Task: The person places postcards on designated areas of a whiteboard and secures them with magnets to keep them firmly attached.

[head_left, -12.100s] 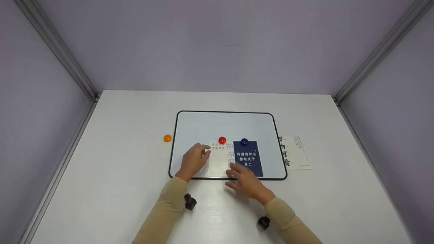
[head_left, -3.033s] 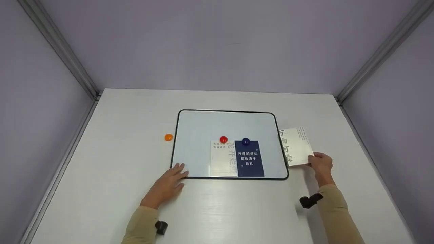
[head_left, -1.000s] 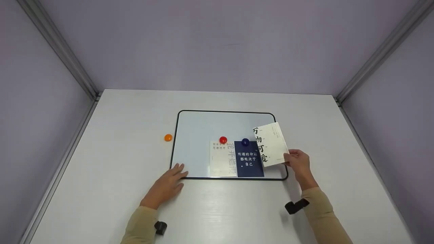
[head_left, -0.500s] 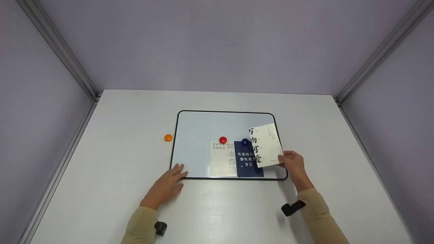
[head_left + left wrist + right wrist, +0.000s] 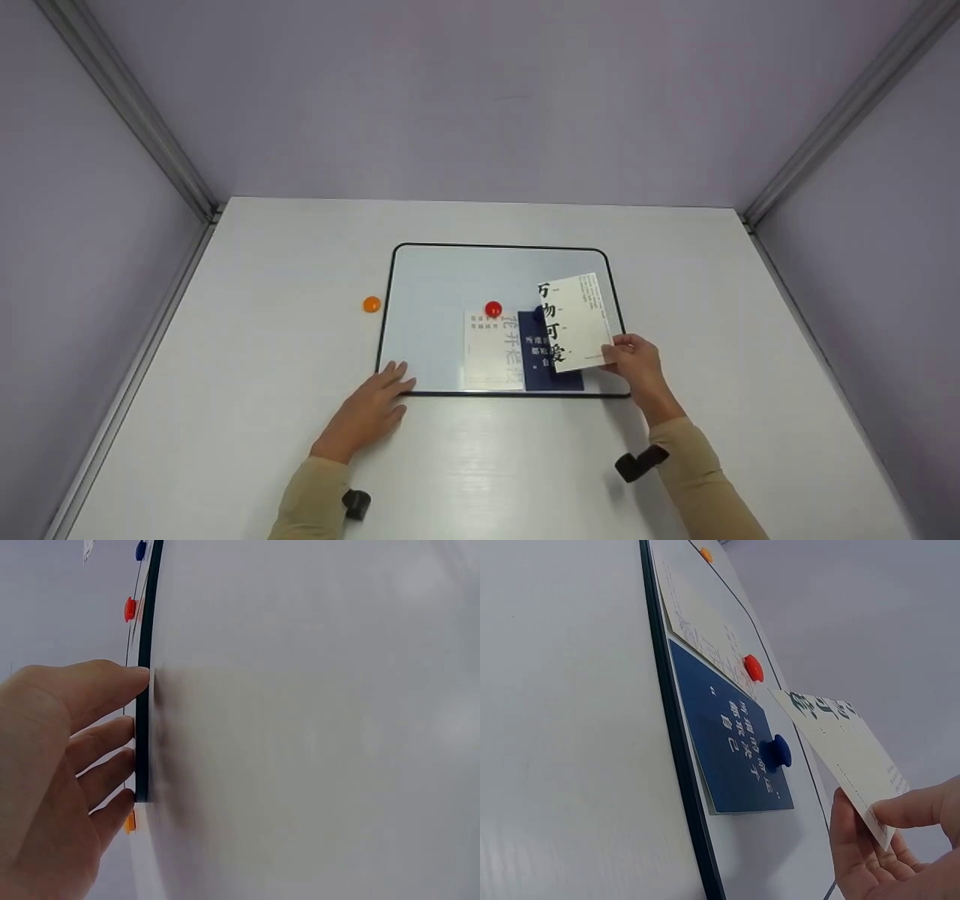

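My right hand (image 5: 639, 369) pinches a cream postcard (image 5: 583, 321) with black lettering by its lower right corner. The postcard is raised over the whiteboard (image 5: 431, 281) and hides part of a navy postcard (image 5: 555, 382) in the head view. In the right wrist view, a blue round magnet (image 5: 777, 752) sits on the navy postcard. To its left, a red round magnet (image 5: 493, 309) sits at the top edge of another pale postcard (image 5: 491, 358). My left hand (image 5: 366, 414), fingers extended, rests at the board's near left corner.
Just beyond the board's left edge, an orange round magnet (image 5: 372, 304) lies on the white table (image 5: 300, 255). Pale walls with metal corner posts enclose the table's back and sides. Each wrist carries a small black camera.
My right hand took the cream postcard from the table right of the board and has carried it left, over the navy postcard. My left hand went to the near left corner, then stayed there.
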Tool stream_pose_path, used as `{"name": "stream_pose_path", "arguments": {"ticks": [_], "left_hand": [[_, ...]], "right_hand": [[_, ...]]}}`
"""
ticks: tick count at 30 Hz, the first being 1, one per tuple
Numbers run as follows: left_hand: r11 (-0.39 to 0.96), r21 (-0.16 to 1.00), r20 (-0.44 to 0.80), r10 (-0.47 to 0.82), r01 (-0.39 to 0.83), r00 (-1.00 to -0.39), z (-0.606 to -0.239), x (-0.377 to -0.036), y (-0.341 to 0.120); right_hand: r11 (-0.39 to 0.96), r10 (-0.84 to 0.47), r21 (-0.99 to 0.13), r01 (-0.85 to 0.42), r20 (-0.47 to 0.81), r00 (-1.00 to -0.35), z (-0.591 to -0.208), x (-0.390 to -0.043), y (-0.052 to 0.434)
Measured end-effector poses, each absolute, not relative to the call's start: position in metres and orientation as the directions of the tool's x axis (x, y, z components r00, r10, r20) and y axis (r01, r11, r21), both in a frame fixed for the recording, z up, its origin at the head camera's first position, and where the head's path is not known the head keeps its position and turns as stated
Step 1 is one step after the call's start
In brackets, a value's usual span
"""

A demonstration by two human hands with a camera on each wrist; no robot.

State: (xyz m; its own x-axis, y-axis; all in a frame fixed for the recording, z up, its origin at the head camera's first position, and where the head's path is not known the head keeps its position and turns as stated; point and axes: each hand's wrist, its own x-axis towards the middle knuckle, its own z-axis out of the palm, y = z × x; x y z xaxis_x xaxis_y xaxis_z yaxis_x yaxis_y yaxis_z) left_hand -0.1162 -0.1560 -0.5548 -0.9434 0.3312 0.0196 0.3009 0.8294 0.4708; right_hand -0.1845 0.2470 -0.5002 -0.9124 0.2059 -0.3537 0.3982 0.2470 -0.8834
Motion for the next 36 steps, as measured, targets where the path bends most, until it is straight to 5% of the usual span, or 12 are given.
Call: {"name": "stream_pose_path", "arguments": {"ticks": [36], "left_hand": [[0.828, 0.490, 0.000, 0.312, 0.272, -0.950, -0.552, -0.117, -0.154]], "right_hand": [[0.082, 0.074, -0.887, 0.454, -0.449, -0.890, -0.516, -0.176, 0.200]]}}
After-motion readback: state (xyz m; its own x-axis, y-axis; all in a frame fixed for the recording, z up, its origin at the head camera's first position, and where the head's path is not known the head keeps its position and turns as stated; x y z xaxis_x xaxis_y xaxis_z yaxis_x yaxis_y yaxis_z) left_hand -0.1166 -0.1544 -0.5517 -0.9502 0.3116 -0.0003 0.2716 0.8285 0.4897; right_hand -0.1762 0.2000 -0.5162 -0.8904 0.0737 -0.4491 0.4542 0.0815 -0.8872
